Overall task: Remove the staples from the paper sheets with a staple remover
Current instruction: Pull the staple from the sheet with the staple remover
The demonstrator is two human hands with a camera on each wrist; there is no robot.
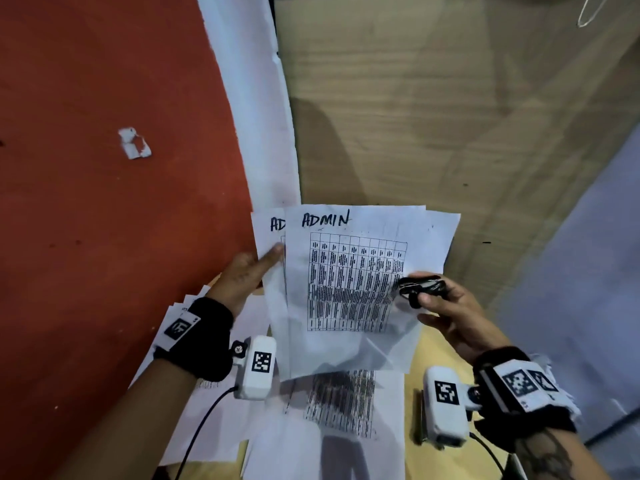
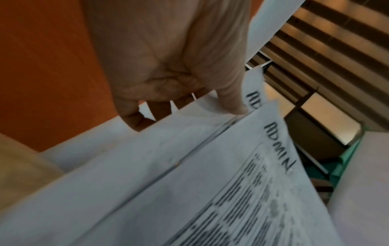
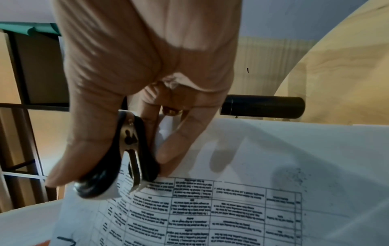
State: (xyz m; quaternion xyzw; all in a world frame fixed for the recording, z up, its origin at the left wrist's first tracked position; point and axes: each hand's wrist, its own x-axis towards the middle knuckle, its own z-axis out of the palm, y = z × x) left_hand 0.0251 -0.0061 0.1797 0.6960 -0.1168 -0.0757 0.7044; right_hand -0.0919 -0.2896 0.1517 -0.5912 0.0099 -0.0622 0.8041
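While the left hand (image 1: 242,275) pinches loose sheets (image 1: 349,282), the right (image 1: 450,313), gripping the remover (image 1: 419,287), could tear or drop them

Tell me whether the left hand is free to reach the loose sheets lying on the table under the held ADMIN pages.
Probably not yet. The left hand pinches the left edge of the ADMIN sheets, and those sheets hang right over the loose sheets. The right hand, gripping the staple remover, holds their other edge.
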